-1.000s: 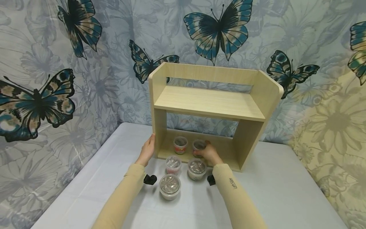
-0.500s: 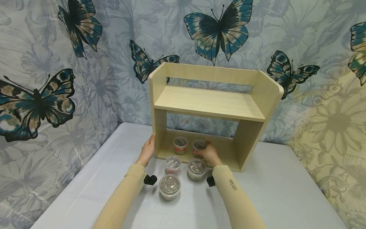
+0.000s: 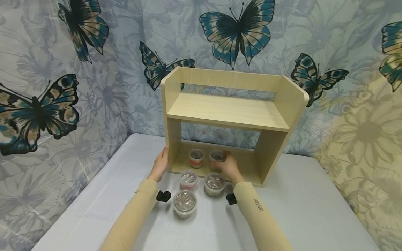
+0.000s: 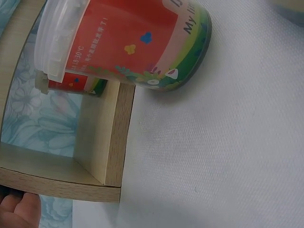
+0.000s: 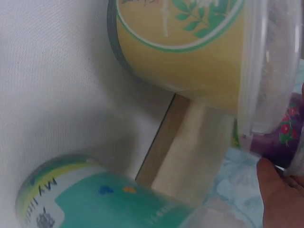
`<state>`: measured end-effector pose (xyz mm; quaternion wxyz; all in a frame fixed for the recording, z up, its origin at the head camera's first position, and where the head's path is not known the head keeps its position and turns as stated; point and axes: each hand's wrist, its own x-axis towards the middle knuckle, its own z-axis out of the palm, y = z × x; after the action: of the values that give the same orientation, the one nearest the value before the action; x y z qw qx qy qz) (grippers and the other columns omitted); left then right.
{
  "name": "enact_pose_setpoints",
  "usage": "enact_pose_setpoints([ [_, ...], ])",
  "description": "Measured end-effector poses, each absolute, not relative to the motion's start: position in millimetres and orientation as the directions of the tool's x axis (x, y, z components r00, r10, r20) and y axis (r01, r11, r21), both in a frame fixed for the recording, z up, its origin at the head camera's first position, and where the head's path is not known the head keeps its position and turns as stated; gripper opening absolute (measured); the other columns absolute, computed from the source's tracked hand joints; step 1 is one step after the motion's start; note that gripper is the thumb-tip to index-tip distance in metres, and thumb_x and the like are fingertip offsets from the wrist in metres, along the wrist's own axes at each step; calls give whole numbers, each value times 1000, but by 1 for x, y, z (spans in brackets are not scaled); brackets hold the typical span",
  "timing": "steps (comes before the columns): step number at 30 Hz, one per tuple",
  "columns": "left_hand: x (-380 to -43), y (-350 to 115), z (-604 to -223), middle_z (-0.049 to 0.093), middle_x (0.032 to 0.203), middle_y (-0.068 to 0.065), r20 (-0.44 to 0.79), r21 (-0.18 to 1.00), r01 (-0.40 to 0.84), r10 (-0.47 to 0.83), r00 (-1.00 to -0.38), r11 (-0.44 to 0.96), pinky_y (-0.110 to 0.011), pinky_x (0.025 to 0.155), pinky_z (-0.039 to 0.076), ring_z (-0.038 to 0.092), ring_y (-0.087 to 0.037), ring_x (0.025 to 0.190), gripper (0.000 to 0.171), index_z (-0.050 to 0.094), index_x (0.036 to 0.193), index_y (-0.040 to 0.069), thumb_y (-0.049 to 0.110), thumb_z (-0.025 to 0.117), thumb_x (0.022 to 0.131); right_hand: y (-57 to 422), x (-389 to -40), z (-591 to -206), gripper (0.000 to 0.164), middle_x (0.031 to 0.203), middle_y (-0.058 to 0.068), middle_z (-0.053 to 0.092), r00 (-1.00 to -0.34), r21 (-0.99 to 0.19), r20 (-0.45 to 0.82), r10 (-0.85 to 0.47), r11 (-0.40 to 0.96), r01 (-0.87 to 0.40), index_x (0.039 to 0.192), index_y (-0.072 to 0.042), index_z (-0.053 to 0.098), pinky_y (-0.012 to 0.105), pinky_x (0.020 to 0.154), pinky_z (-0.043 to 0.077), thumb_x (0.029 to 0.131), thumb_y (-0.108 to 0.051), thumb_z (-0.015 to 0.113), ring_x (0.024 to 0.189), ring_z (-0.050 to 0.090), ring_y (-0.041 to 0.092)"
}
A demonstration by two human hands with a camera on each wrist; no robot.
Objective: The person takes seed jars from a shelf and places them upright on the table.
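Observation:
My right hand (image 3: 230, 168) grips a small plastic tub (image 3: 216, 156) on the lower shelf of a light wooden rack (image 3: 226, 122). In the right wrist view this tub (image 5: 270, 137) is purple with red flowers, and the thumb lies against it. My left hand (image 3: 160, 164) rests against the outside of the rack's left side panel (image 4: 61, 187), its fingertips (image 4: 28, 209) showing there in the left wrist view. A red-labelled tub (image 3: 196, 159) stands to the left of the gripped one. In front of the rack, a pinkish tub (image 3: 188, 180) and two pale tubs with clear lids stand on the table.
Nearest me is one lidded tub (image 3: 185, 205); another lidded tub (image 3: 215, 184) stands close to my right wrist. The rack's upper shelf (image 3: 226, 108) carries nothing visible. White cloth covers the table (image 3: 307, 202), and a butterfly-patterned wall covering (image 3: 116, 87) rises behind.
The head view has shifted slightly. My right hand has moved a little with its tub, and a reddish side of the tub shows more now. My left hand stays against the rack.

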<state>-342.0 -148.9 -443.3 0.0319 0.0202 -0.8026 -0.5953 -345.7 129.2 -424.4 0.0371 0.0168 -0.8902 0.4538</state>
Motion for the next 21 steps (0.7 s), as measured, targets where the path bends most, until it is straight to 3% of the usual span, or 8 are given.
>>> enact_pose_setpoints([
  [12, -343, -147, -444, 20, 151, -12, 21, 957, -2, -75, -997, 289, -52, 107, 16, 17, -36, 135, 88, 18, 149, 12, 73, 16, 86, 125, -329, -404, 85, 135, 22, 43, -995, -825, 102, -16, 557, -93, 140, 0, 33, 49, 96, 40, 77, -35, 77, 121, 43, 38],
  [21, -342, -146, -447, 20, 151, -11, 23, 958, -1, -81, -996, 286, -51, 108, 16, 16, -35, 136, 88, 19, 149, 13, 73, 16, 86, 114, -303, -386, 76, 120, 15, 57, -977, -802, 203, -69, 561, -206, 134, -3, 44, 40, 82, 50, 74, -32, 80, 104, 57, 29],
])
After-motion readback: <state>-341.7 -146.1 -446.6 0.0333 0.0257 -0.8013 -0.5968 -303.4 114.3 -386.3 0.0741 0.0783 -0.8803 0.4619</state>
